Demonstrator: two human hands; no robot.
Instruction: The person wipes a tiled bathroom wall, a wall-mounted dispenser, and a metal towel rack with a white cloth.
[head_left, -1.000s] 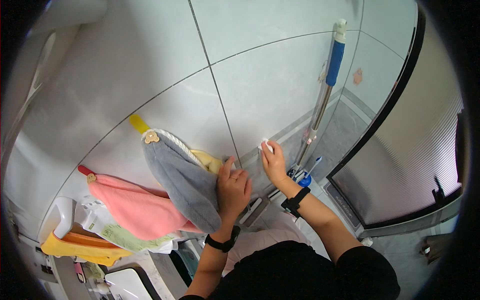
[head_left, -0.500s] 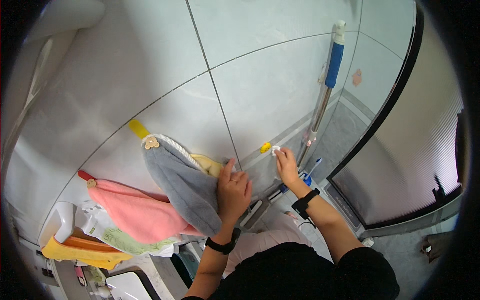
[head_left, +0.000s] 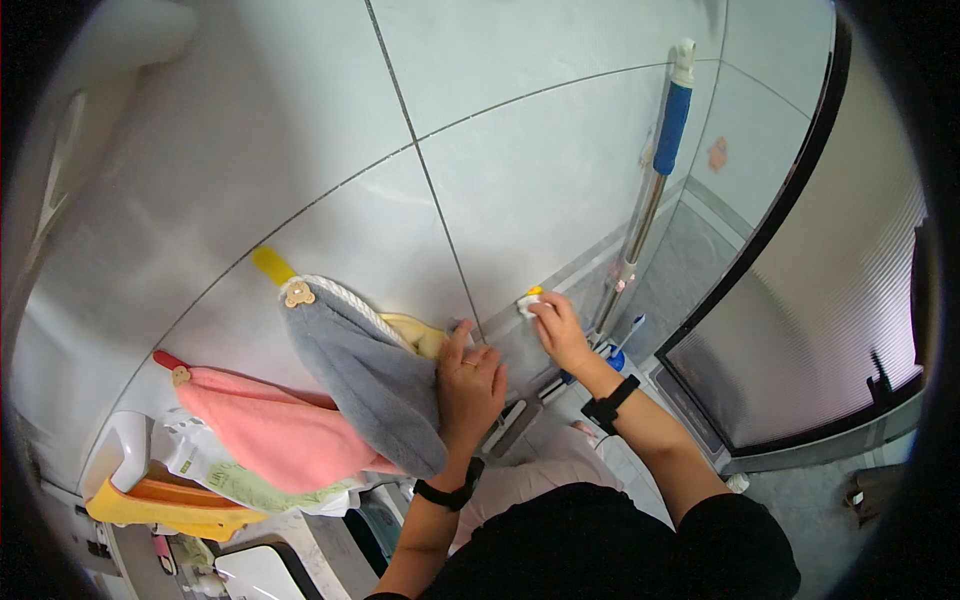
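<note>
My left hand [head_left: 470, 385] rests flat on a grey hanging towel [head_left: 375, 375], pressing it against the tiled wall [head_left: 560, 170]. A yellow towel [head_left: 417, 333] peeks out behind the grey one. My right hand [head_left: 560, 330] pinches a small white and yellow hook [head_left: 527, 301] against the wall, just right of the tile joint. Both wrists wear black bands.
A pink towel [head_left: 270, 435] hangs left of the grey one. A mop with a blue grip [head_left: 655, 190] leans on the wall to the right. A dark-framed glass door [head_left: 800, 290] stands at the right. A yellow tray [head_left: 165, 505] and packets lie at the lower left.
My right hand has slid the small white and yellow piece a little along the wall toward the towels. My left hand has stayed on the grey towel.
</note>
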